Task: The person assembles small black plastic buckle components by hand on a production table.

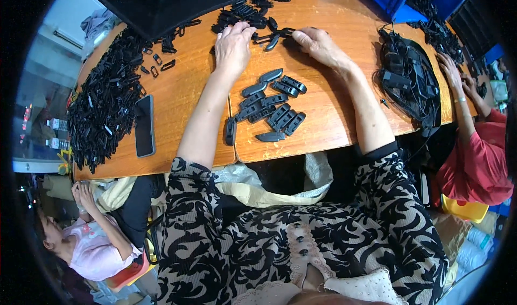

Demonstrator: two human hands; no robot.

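Note:
My left hand (233, 48) reaches over the near edge of a heap of small black plastic parts (245, 13), its fingers extended and slightly apart, with the tips resting among the parts. My right hand (319, 45) is closed, thumb and fingers pinching a black plastic buckle piece (287, 33) just right of the heap. Beside it lies a glossy curved black part (272, 42). Between my forearms several larger black plastic buckle pieces (283, 118) form a loose group on the wooden table (323, 116).
A large mound of black parts (105, 103) covers the table's left side, beside a phone (144, 126). A black bin (177, 6) and a blue bin (385, 0) stand behind. At right lies a black mesh bag with cables (409, 78). Another person's hands (452, 76) work beyond it.

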